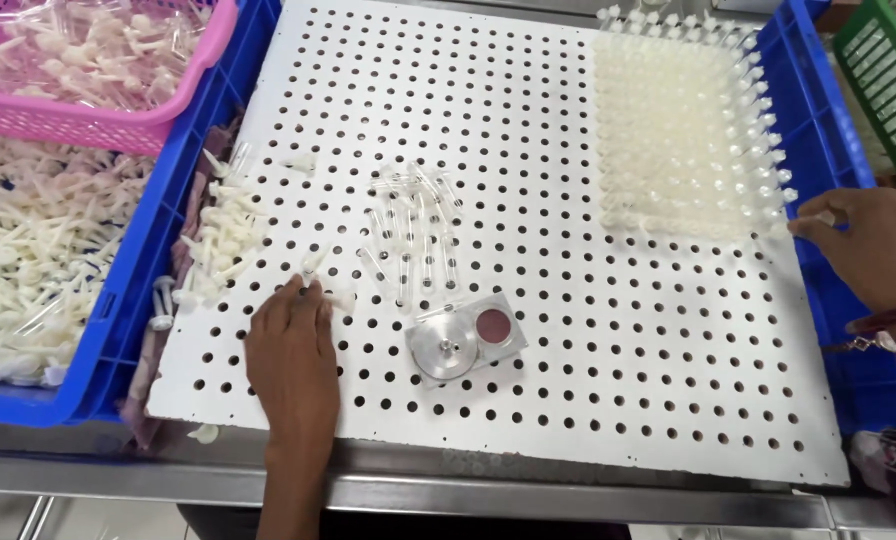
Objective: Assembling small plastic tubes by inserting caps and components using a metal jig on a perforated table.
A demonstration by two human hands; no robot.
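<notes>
- Left hand (290,352): grip pinched on one clear tube (313,266), flat on white perforated board (528,330).
- Right hand (865,243): grip pinching one white piece (818,219) at board's right edge.
- One round metal tool (465,335) mid-board.

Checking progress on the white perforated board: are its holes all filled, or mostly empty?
Mostly empty. Only the far right corner of the perforated board holds upright white plastic pieces; the other holes show dark and open.
</notes>
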